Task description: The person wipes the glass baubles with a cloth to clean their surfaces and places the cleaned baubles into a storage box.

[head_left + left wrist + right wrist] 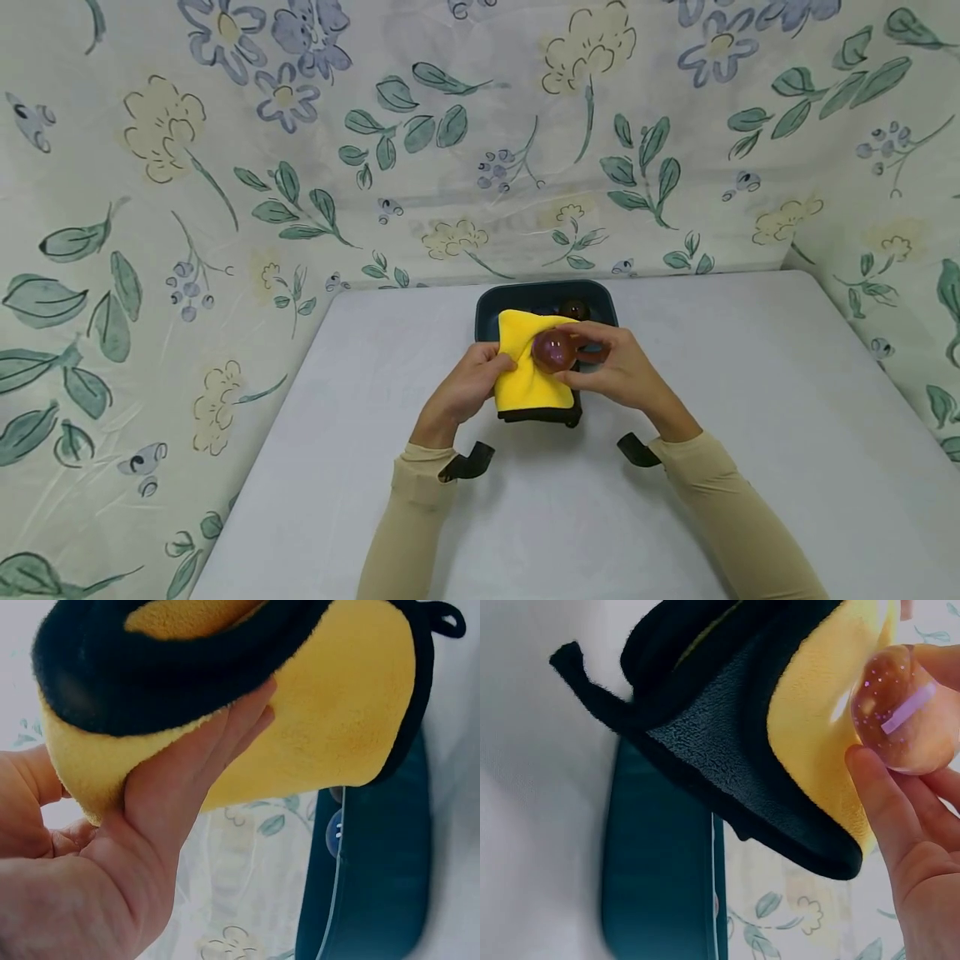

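The person's left hand [467, 385] grips a folded yellow cloth with a black backing [529, 367], the thumb curled over its left edge and the fingers tucked beneath; the left wrist view shows those fingers [225, 742] lying flat against the yellow plush underside while the black edge rolls over the top. The right hand [618, 372] pinches a translucent pinkish-purple ball [554, 351] between thumb and fingertips, holding it against the upper right part of the cloth. In the right wrist view the ball [907, 712] shows small speckles inside and touches the yellow face of the cloth [810, 742], with a fingertip [877, 795] curled under it. Cloth and ball are held just above a dark teal plastic bin [545, 302] that stands on the white table [750, 400] near its far edge, right in front of the hands. Something dark and rounded lies inside the bin, too hidden to identify. A floral sheet [225, 167] hangs behind and beside the table.
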`<action>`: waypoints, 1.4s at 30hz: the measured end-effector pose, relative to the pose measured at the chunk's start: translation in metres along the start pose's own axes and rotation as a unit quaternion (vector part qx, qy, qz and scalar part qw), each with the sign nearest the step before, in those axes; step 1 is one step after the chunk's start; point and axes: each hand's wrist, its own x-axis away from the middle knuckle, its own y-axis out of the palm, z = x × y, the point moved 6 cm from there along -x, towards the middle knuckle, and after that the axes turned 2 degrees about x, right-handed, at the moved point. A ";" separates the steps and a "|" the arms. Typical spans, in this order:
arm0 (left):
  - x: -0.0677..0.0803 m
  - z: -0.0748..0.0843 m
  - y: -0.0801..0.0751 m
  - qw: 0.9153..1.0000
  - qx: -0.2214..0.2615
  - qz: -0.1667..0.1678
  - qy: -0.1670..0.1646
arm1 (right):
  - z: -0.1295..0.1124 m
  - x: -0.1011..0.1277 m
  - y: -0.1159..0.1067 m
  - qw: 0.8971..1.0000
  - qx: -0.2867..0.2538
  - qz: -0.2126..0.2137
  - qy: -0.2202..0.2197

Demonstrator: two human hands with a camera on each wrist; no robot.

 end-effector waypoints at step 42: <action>-0.029 -0.060 0.011 0.986 -0.001 -0.118 -0.118 | -0.003 -0.041 -0.006 0.995 -0.070 0.033 0.058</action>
